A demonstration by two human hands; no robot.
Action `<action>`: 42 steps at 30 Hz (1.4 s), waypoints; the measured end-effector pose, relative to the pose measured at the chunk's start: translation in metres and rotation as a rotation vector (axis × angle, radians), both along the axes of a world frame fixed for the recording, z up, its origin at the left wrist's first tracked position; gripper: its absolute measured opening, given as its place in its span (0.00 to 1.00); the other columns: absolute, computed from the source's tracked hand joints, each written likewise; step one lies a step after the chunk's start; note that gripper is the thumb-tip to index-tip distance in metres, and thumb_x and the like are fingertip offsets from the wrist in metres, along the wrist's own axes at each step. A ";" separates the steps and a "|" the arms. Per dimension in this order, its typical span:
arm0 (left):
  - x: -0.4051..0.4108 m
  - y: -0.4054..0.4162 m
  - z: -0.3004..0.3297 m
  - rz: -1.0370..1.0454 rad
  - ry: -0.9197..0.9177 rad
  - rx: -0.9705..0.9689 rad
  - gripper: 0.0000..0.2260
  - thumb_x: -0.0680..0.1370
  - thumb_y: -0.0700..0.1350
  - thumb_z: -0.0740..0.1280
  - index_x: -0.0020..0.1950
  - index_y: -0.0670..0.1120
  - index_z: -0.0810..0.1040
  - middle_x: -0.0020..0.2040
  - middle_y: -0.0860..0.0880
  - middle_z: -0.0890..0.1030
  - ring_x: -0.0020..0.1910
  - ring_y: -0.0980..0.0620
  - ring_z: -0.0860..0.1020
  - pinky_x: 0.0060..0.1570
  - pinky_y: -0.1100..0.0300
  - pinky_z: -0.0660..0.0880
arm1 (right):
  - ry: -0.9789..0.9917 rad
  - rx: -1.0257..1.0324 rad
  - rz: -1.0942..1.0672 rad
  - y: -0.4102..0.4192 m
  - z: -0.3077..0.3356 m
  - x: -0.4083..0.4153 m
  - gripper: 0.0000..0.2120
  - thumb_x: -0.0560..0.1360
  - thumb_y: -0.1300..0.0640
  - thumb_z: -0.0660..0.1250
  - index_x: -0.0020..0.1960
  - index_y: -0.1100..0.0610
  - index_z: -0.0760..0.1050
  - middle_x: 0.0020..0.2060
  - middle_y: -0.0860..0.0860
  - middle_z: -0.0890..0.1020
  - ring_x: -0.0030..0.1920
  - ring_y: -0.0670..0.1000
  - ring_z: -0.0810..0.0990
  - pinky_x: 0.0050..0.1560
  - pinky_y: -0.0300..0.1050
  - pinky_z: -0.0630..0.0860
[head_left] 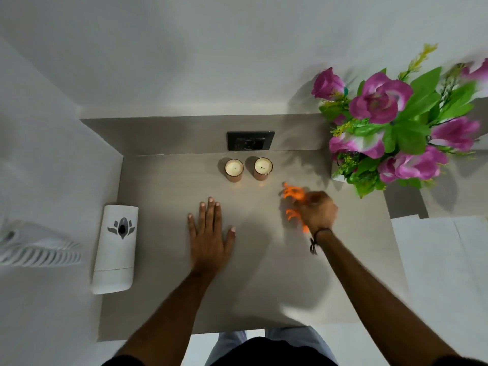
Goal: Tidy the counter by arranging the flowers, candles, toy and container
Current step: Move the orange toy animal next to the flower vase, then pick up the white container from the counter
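Two small candles stand side by side at the back of the grey counter [163, 260]: the left candle [234, 169] and the right candle [263, 168]. A bunch of purple flowers [390, 122] in a white pot stands at the back right. A white container [115, 248] with a grey leaf logo lies on its side at the counter's left edge. My right hand [318, 211] is closed around an orange toy [293, 193], blurred by motion, right of the candles. My left hand [211, 233] rests flat on the counter, fingers spread, holding nothing.
A black wall socket [250, 140] sits on the backsplash behind the candles. White walls close in the counter at the back and left. A white ribbed object [39, 247] hangs on the left wall. A lower white surface [443, 260] lies to the right.
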State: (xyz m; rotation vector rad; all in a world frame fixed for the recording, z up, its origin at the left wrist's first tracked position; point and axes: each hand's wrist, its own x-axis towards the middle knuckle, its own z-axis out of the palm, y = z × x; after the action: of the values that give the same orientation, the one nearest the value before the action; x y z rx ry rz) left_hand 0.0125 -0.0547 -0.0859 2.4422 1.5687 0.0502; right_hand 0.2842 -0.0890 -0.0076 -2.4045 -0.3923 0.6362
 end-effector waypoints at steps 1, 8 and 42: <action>0.000 0.000 0.000 -0.002 -0.004 0.000 0.35 0.84 0.62 0.50 0.86 0.43 0.52 0.88 0.43 0.54 0.87 0.43 0.51 0.83 0.34 0.52 | -0.052 0.065 -0.059 0.011 0.003 0.007 0.11 0.63 0.51 0.76 0.43 0.54 0.81 0.39 0.51 0.86 0.45 0.55 0.86 0.43 0.31 0.77; 0.001 0.002 0.003 -0.023 0.015 -0.030 0.35 0.84 0.61 0.53 0.86 0.43 0.52 0.88 0.44 0.53 0.87 0.43 0.50 0.84 0.35 0.50 | -0.320 0.180 0.080 0.050 0.000 0.019 0.16 0.70 0.45 0.69 0.48 0.57 0.74 0.44 0.55 0.82 0.45 0.60 0.82 0.44 0.50 0.77; -0.082 0.031 0.102 0.667 -0.814 -0.122 0.37 0.65 0.46 0.84 0.72 0.46 0.74 0.65 0.47 0.81 0.59 0.44 0.83 0.56 0.51 0.84 | -0.393 -0.067 0.903 -0.009 -0.034 -0.151 0.29 0.76 0.46 0.63 0.75 0.52 0.63 0.73 0.55 0.70 0.75 0.60 0.65 0.73 0.60 0.63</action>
State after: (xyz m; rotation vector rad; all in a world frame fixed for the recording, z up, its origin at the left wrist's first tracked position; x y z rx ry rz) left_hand -0.0697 -0.0239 0.0159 1.3869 1.7675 0.8933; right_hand 0.1331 -0.0978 -0.0414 -2.3278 -1.6903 0.5231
